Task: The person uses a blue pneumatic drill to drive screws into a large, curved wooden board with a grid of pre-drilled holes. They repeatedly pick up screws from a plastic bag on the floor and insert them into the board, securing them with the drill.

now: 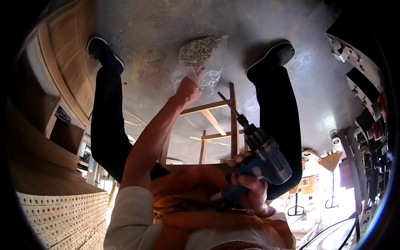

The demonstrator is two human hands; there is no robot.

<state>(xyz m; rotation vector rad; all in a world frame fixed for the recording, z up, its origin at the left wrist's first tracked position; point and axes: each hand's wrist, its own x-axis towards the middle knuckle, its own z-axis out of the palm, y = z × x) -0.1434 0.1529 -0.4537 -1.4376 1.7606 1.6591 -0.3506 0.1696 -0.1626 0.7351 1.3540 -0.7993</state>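
Observation:
Lying on the grey floor between my feet is a clear plastic bag with many small brass-coloured pieces of hardware, possibly screws or fittings, in its far end. My left hand reaches into the bag's near end. Its fingers look drawn together under the plastic, and whatever they pinch is hidden. Close to my body on the right, my right hand is wrapped around the grip of a blue and black cordless drill. The drill's long bit points away, up and to the left, apart from the bag.
A wooden stool frame shows beneath me, between my legs. Wooden panels stand at the left, above a stack of pale strips with rows of holes. Dark and white parts line the right edge.

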